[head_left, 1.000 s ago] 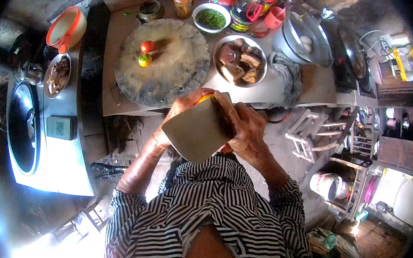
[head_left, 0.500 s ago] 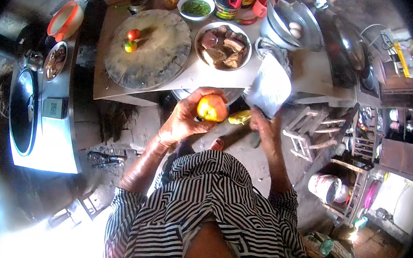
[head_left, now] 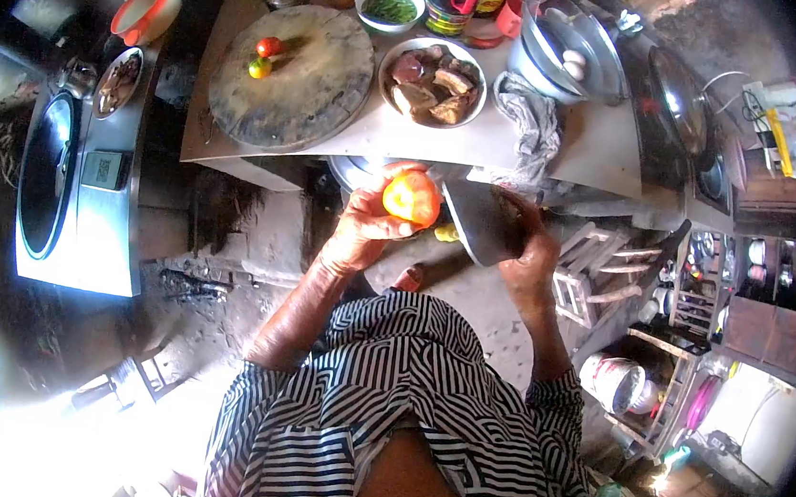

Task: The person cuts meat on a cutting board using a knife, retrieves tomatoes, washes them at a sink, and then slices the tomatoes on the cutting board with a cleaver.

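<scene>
lying in the upper left of the frame, a round board (head_left: 301, 110) bears two small tomatoes (head_left: 269, 46), the red one above the yellow-green one. just above the middle, the left hand (head_left: 364, 222) curls around a larger orange-red tomato (head_left: 412, 197). above and slightly right of it sits a bowl (head_left: 482, 94) of meat chunks (head_left: 452, 83). right of centre, the right hand (head_left: 532, 249) is clenched at the near end of a broad dark blade (head_left: 483, 221), just beside the tomato; touching or not, i cannot tell. toward the upper right, a basin (head_left: 605, 72) holds eggs (head_left: 573, 71).
</scene>
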Tool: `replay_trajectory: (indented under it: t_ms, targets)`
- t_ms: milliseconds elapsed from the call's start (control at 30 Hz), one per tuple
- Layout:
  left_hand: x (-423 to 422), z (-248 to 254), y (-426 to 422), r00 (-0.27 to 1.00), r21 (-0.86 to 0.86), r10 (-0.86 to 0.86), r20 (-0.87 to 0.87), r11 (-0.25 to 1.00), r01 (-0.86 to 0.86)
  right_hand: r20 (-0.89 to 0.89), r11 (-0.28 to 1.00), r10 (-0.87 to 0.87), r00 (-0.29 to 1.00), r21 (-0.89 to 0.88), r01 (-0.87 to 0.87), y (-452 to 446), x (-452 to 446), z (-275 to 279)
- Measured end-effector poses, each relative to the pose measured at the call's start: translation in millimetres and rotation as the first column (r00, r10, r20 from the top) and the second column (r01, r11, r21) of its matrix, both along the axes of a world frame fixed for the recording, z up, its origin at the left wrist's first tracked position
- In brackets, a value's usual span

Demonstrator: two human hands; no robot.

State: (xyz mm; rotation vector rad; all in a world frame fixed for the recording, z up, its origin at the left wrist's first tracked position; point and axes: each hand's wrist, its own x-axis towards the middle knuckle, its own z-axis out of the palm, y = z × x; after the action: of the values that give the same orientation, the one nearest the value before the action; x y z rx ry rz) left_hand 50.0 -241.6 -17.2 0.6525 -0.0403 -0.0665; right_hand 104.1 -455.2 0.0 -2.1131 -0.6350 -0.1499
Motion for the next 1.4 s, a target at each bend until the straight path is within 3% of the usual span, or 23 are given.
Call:
replay_trajectory:
  t_ms: [100, 167, 233, 300, 367, 467, 567, 633, 733, 867, 1133, 1400]
  targets:
    - [-0.6, -3.5, -3.4, 1.000, -0.053, -0.009, -0.024, 0.999, 0.008, 0.141, 0.996, 0.032, 0.990, -0.091, -0.020, 3.0, -2.6, 13.3]
    - [1.3, -9.2, -6.4, 0.999, 0.052, 0.053, -0.010, 0.997, -0.052, 0.229, 0.988, 0.096, 0.969, -0.141, -0.065, 7.3, -4.5, 25.6]
    - [4.8, -13.8, -5.5, 0.998, -0.013, 0.030, 0.047, 0.999, -0.029, 0.317, 0.975, 0.163, 0.934, -0.196, -0.103, 12.2, -7.6, 29.2]
    - [5.3, -9.0, -8.0, 0.994, 0.152, 0.108, 0.023, 0.982, -0.110, 0.407, 0.933, 0.237, 0.882, -0.347, -0.090, 18.2, -14.2, 26.9]
    - [7.3, -10.7, -8.2, 0.991, 0.166, 0.104, 0.081, 0.979, -0.116, 0.453, 0.937, 0.282, 0.846, -0.319, -0.142, 28.1, -18.2, 26.5]
    - [7.5, -8.2, -9.5, 0.986, 0.137, 0.147, 0.079, 0.978, -0.157, 0.439, 0.918, 0.336, 0.833, -0.349, -0.187, 34.3, -19.6, 22.1]
    - [8.9, -5.4, -8.5, 0.982, 0.231, 0.173, 0.075, 0.955, -0.186, 0.470, 0.911, 0.365, 0.804, -0.357, -0.204, 38.8, -17.7, 21.0]
    - [11.3, -9.6, -10.6, 0.957, 0.157, 0.219, 0.188, 0.956, -0.249, 0.451, 0.901, 0.378, 0.808, -0.379, -0.211, 39.2, -17.1, 22.2]
    - [10.2, -4.6, -10.2, 0.953, 0.140, 0.240, 0.186, 0.953, -0.267, 0.431, 0.905, 0.383, 0.817, -0.351, -0.239, 41.9, -15.5, 23.1]
    - [11.7, -7.3, -4.6, 0.947, 0.210, 0.226, 0.227, 0.938, -0.274, 0.437, 0.897, 0.395, 0.808, -0.374, -0.237, 45.0, -11.9, 22.8]
    - [12.2, 8.3, 8.2, 0.986, 0.420, 0.159, 0.049, 0.892, -0.165, 0.422, 0.864, 0.441, 0.792, -0.440, -0.246, 46.3, -3.2, 29.0]
    - [11.7, 16.4, 9.8, 0.991, 0.441, 0.134, -0.011, 0.890, -0.115, 0.531, 0.880, 0.422, 0.735, -0.436, -0.190, 43.9, 11.3, 27.1]
